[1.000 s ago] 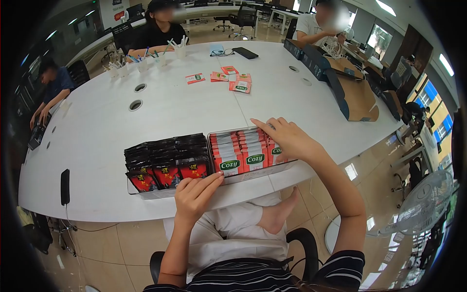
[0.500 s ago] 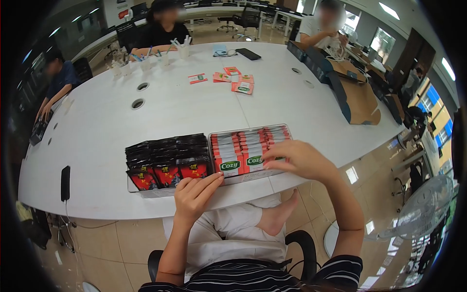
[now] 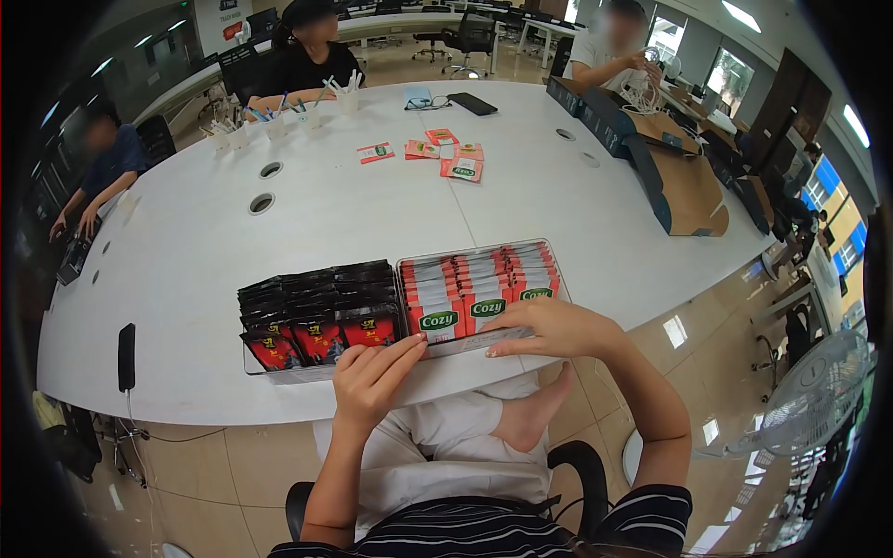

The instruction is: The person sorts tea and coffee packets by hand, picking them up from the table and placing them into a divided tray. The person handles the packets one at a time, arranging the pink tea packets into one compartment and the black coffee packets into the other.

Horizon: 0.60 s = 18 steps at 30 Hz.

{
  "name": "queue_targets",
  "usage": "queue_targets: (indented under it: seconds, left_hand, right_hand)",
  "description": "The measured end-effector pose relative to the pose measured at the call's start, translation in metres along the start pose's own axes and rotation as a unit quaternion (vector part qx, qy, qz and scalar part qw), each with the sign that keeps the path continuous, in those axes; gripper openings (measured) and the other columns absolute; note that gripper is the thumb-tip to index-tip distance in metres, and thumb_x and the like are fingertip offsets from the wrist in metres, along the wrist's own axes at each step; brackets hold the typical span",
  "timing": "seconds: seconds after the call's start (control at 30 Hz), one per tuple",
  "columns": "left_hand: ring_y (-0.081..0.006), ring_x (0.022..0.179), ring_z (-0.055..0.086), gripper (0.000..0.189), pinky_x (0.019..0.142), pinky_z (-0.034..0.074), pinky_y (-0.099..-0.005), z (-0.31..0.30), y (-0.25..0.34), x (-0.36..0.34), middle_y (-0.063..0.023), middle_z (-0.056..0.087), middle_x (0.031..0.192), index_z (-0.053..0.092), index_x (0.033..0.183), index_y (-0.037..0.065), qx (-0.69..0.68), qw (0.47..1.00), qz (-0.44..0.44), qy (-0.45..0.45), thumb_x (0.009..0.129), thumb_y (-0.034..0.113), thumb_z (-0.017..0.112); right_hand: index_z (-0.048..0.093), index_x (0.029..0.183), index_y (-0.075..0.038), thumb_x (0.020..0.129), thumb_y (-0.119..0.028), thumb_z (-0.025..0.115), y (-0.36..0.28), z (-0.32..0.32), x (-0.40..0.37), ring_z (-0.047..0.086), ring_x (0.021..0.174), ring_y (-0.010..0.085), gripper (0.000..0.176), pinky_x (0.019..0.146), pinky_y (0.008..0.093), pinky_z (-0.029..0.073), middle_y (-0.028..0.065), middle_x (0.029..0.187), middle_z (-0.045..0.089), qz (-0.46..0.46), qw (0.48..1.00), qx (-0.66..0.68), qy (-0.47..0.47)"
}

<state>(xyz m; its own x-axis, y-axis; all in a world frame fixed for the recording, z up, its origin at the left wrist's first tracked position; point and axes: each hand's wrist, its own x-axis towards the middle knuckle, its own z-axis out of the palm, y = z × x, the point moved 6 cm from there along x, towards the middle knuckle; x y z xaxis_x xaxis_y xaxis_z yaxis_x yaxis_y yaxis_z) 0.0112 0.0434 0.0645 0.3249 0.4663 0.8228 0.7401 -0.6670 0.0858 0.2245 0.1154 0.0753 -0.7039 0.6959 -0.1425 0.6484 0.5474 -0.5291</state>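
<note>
Tray [image 3: 288, 373] rim is touched by left hand [image 3: 372, 377], flat, gripping nothing. Right hand [image 3: 549, 327], at 3 o'clock, is laid likewise.

The right hand [image 3: 549, 330] covers part of the front rim of the clear tray [image 3: 307, 372] and the bottom of the last red packet [image 3: 535, 284]. The left hand [image 3: 372, 372] hides the rim by the dark packets [image 3: 316, 312], and its thumb cannot be seen. The words on the loose packets [image 3: 446, 153] far off are too small to read. The fan [image 3: 814, 391] is cut off by the dark edge.
</note>
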Motion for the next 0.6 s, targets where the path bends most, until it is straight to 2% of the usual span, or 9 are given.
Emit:
queue_targets:
  seconds: [0.17, 0.27, 0.37, 0.47, 0.57, 0.6]
  left_hand:
    - [-0.0107, 0.064, 0.058, 0.028, 0.065, 0.042, -0.0252, 0.0, 0.0, 0.0, 0.0003, 0.071, 0.101, 0.072, 0.099, 0.009, 0.002, 1.0, -0.002, -0.002, 0.071, 0.007, 0.069]
    - [-0.0107, 0.063, 0.057, 0.028, 0.064, 0.042, -0.0253, -0.001, 0.0, 0.002, 0.0003, 0.072, 0.101, 0.072, 0.099, 0.009, 0.003, 1.0, 0.002, 0.004, 0.071, 0.006, 0.069]
    - [-0.0107, 0.062, 0.057, 0.028, 0.063, 0.042, -0.0255, 0.0, 0.0, 0.002, 0.0007, 0.072, 0.101, 0.073, 0.099, 0.009, 0.006, 1.0, 0.001, 0.005, 0.071, 0.006, 0.07]
    - [-0.01, 0.063, 0.058, 0.028, 0.063, 0.042, -0.0251, 0.0, 0.0, 0.001, 0.0008, 0.072, 0.101, 0.073, 0.099, 0.009, 0.005, 1.0, -0.002, 0.003, 0.071, 0.006, 0.07]
    - [-0.0129, 0.068, 0.061, 0.024, 0.063, 0.043, -0.0273, -0.001, 0.001, 0.003, -0.0016, 0.072, 0.098, 0.072, 0.094, 0.008, -0.007, 1.0, -0.004, 0.005, 0.071, 0.004, 0.077]
    - [-0.0147, 0.071, 0.063, 0.024, 0.064, 0.044, -0.028, -0.004, 0.001, 0.003, -0.0028, 0.072, 0.099, 0.072, 0.094, 0.008, -0.025, 1.0, -0.009, 0.014, 0.071, 0.003, 0.076]
  right_hand:
    - [0.068, 0.107, -0.002, 0.09, -0.053, 0.056, -0.002, 0.001, -0.002, 0.064, 0.092, 0.0311, 0.055, 0.083, 0.0389, 0.049, 0.0153, 0.098, 0.068, 0.009, 0.999, -0.006, 0.045]
    - [0.069, 0.101, -0.004, 0.089, -0.047, 0.06, -0.008, 0.002, -0.007, 0.063, 0.094, 0.0286, 0.046, 0.08, 0.0389, 0.049, 0.0111, 0.097, 0.068, 0.003, 0.993, -0.023, 0.113]
    - [0.069, 0.097, -0.006, 0.084, -0.035, 0.069, -0.019, 0.0, -0.015, 0.062, 0.091, 0.0253, 0.032, 0.076, 0.0368, 0.048, 0.0083, 0.093, 0.068, -0.012, 0.97, -0.062, 0.234]
    - [0.069, 0.094, -0.009, 0.079, -0.023, 0.075, -0.037, 0.002, -0.022, 0.06, 0.089, 0.0225, 0.022, 0.076, 0.0345, 0.045, 0.0053, 0.09, 0.066, -0.045, 0.925, -0.078, 0.369]
    - [0.07, 0.092, -0.011, 0.074, -0.016, 0.077, -0.042, 0.023, -0.027, 0.057, 0.093, 0.0213, 0.02, 0.083, 0.0353, 0.042, 0.002, 0.095, 0.065, -0.057, 0.836, -0.123, 0.532]
    - [0.07, 0.093, -0.012, 0.074, -0.016, 0.076, -0.044, 0.03, -0.026, 0.057, 0.096, 0.0215, 0.02, 0.086, 0.0362, 0.04, 0.0015, 0.097, 0.065, -0.048, 0.82, -0.125, 0.556]
